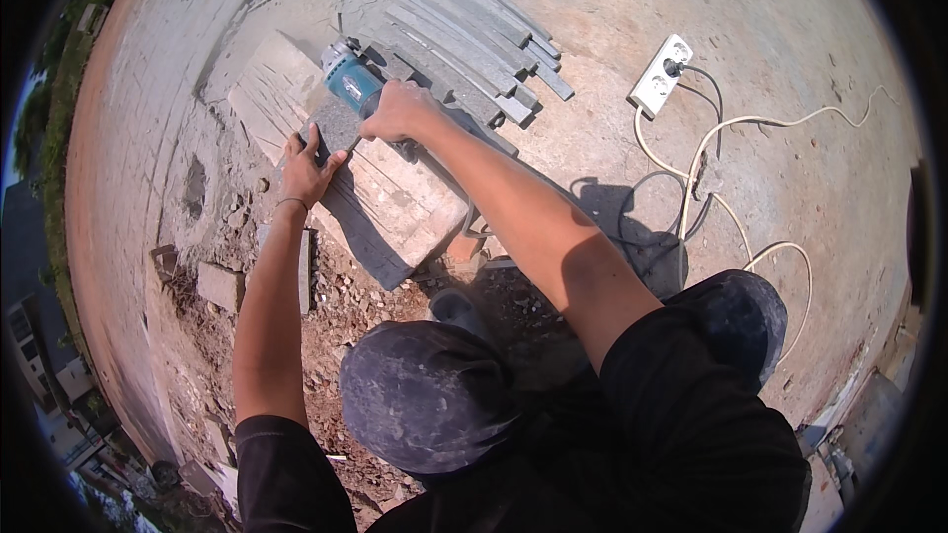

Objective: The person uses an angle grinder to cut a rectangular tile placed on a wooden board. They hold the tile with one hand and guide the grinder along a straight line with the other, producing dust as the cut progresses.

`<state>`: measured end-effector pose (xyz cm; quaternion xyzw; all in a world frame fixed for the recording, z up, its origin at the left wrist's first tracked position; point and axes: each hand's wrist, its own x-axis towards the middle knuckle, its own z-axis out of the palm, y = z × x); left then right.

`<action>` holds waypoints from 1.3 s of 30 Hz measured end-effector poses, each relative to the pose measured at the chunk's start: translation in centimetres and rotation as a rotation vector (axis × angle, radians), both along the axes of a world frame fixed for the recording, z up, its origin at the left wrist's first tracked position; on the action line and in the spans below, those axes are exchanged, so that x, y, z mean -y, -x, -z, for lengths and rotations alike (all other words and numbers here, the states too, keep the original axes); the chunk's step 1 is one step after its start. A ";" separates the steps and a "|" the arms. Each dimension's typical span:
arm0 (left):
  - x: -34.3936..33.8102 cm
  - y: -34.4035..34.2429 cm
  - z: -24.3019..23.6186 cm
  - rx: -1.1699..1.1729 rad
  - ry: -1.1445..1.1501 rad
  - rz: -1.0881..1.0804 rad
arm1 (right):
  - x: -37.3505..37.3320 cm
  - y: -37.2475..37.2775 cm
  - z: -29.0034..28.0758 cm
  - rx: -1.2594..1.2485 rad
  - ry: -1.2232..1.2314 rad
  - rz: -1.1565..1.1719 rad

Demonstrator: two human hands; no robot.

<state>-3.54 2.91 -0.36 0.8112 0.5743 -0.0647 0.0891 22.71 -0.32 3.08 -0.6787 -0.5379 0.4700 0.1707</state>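
My right hand (pixel 403 111) is wrapped round the rear of a teal angle grinder (pixel 353 82), whose metal head points away from me. The grinder's disc edge is hard to make out. Under and beside it lies a small grey stone slab (pixel 339 124). On that slab's left edge rests my left hand (pixel 308 176), fingers spread and thumb stretched toward the grinder. Both sit on a pale block (pixel 405 192) scored with dark cut lines. The block's front side lies in dark shadow.
Long grey stone strips (pixel 464 30) lie stacked beyond the grinder. At the right, a white power strip (pixel 662 77) has a black plug in it, and a pale cable (pixel 750 122) loops over the concrete. Rubble and a broken block (pixel 220 286) lie at the left, near my knees.
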 end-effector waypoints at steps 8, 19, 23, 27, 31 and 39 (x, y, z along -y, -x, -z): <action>0.2 -0.4 -0.3 0.006 0.006 -0.011 | 0.5 -0.3 -0.3 -0.002 0.011 -0.001; 0.0 0.0 0.1 0.015 -0.010 -0.003 | 0.8 -0.4 0.0 -0.023 0.013 0.004; 0.1 0.1 0.2 0.007 -0.038 -0.005 | 1.1 -0.6 -0.3 -0.034 0.022 0.000; 0.2 -0.1 0.0 0.022 -0.021 -0.014 | 1.3 -0.6 -0.4 -0.034 0.037 0.004; 0.1 -0.2 0.0 0.017 -0.016 -0.017 | 1.4 -0.6 -0.2 -0.028 0.049 0.008; 0.1 -0.2 0.0 0.011 -0.020 -0.018 | 1.6 -0.7 -0.2 -0.022 0.041 0.008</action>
